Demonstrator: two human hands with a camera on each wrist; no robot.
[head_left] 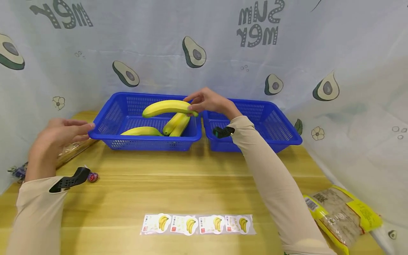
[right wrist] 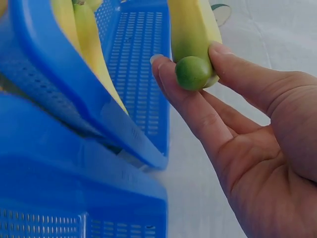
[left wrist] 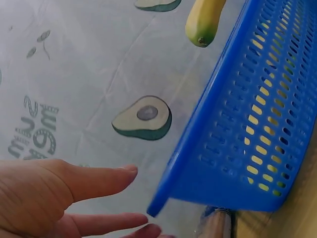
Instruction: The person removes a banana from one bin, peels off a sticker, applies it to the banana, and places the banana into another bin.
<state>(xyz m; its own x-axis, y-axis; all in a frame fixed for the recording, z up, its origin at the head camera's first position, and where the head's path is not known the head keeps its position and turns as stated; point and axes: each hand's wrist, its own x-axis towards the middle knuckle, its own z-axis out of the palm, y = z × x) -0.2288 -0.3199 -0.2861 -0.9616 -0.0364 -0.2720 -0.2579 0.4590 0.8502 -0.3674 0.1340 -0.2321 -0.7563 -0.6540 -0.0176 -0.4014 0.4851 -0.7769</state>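
My right hand (head_left: 208, 101) pinches a banana (head_left: 167, 107) near its green stem end, between thumb and fingers. The banana is lifted above the left blue basket (head_left: 146, 139), lying roughly level. Inside that basket are more bananas (head_left: 176, 124), one at the front wall and others at the right side. My left hand (head_left: 60, 138) is at the basket's left front corner, fingers extended. In the left wrist view the left fingers (left wrist: 106, 181) lie beside the basket's rim; whether they touch it I cannot tell.
A second blue basket (head_left: 271, 122) stands to the right. A strip of banana stickers (head_left: 197, 225) lies at the front of the table (head_left: 178, 191). A yellow-edged bag (head_left: 342, 216) is at the right, a wrapped lollipop (head_left: 92, 177) at the left. A printed curtain hangs behind.
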